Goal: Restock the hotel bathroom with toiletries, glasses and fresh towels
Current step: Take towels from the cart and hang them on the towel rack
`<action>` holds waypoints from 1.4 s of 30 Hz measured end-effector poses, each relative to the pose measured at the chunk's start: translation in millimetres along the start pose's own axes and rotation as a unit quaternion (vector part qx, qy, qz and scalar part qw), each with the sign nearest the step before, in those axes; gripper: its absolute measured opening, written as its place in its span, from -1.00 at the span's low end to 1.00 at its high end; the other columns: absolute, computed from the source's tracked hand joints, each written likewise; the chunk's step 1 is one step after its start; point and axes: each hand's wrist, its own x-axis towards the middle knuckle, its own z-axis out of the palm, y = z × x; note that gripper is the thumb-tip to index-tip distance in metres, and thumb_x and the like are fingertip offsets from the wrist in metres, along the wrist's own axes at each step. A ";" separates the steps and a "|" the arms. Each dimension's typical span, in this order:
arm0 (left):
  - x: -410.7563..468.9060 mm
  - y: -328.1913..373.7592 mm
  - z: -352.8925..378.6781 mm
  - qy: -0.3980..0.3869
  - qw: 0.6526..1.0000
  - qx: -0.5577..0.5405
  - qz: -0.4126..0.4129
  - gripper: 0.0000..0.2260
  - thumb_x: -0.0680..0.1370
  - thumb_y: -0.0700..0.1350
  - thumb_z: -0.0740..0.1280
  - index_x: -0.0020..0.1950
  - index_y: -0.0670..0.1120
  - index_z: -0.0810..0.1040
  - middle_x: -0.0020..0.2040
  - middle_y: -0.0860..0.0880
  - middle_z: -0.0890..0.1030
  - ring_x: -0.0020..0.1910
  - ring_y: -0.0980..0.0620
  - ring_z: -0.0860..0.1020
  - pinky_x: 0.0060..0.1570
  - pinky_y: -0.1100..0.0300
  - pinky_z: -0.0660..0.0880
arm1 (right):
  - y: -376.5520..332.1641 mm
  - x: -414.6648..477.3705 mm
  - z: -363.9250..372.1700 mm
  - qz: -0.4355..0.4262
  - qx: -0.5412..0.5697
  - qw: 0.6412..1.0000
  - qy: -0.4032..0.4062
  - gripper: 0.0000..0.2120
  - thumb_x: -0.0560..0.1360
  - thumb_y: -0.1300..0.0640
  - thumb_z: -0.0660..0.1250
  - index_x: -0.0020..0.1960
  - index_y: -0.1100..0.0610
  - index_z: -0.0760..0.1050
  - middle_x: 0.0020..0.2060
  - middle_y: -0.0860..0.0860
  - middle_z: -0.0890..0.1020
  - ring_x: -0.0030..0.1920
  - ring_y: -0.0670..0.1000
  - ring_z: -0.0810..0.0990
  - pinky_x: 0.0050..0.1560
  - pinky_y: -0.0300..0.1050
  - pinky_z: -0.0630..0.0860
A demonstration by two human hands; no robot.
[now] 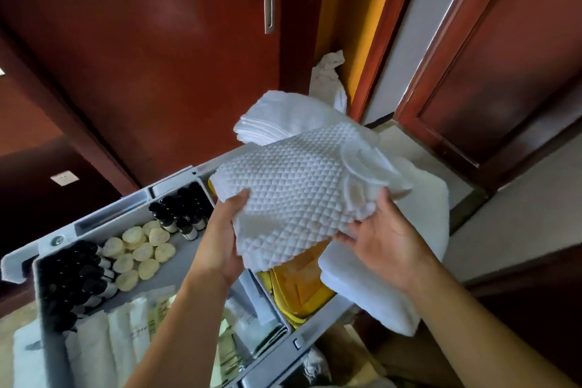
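Note:
A folded white towel with a bumpy waffle weave (293,186) is held up over the housekeeping cart. My left hand (225,236) grips its near left edge, thumb on top. My right hand (387,236) holds its right underside, fingers curled into the folds. Under and behind it lie more white towels: a folded stack (277,120) at the back and a plain thick one (378,293) hanging over the cart's right side. The cart's grey tray (94,220) holds small dark-capped bottles (179,208), round pale soaps (138,252) and wrapped sachets (132,334).
Dark red wooden doors and panels stand behind the cart, with a metal handle plate (269,11). A yellow cloth or bag (299,287) sits in the cart under the towel. A white rag (327,79) hangs by the door frame. A doorway gap opens at the right.

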 end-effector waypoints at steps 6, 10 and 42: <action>-5.4 -1.6 4.0 -0.044 0.997 0.062 -0.009 -0.66 0.55 0.10 0.40 0.25 -0.03 0.67 0.23 -0.13 0.68 0.18 -0.15 0.67 0.18 -0.14 0.58 | -20.2 -56.9 -34.3 0.033 0.165 0.986 -0.019 -0.04 0.46 -0.61 0.13 0.63 0.03 0.29 0.59 0.18 0.32 0.59 0.30 0.26 0.59 0.33 0.11; -5.9 12.7 35.2 -0.180 0.981 0.025 -0.072 -0.88 0.47 -0.17 0.57 -0.27 -0.11 0.78 -0.23 -0.08 0.75 -0.28 0.03 0.73 -0.35 0.23 0.63 | -26.2 -78.6 -35.9 0.014 0.095 0.994 0.050 -0.13 0.46 -0.56 0.16 0.57 -0.02 0.40 0.50 0.15 0.49 0.48 0.26 0.46 0.41 0.28 0.45; -136.1 -169.4 111.6 -0.238 0.831 0.494 0.096 -0.54 0.67 -0.07 0.33 0.34 0.49 0.35 0.29 0.18 0.52 0.04 0.32 0.58 -0.19 0.35 0.57 | 73.6 -335.0 -113.9 -0.164 -0.237 0.862 0.418 -0.38 0.67 -0.04 0.28 0.46 -0.64 0.08 0.33 -0.62 0.32 0.27 -0.47 0.39 0.14 -0.38 0.46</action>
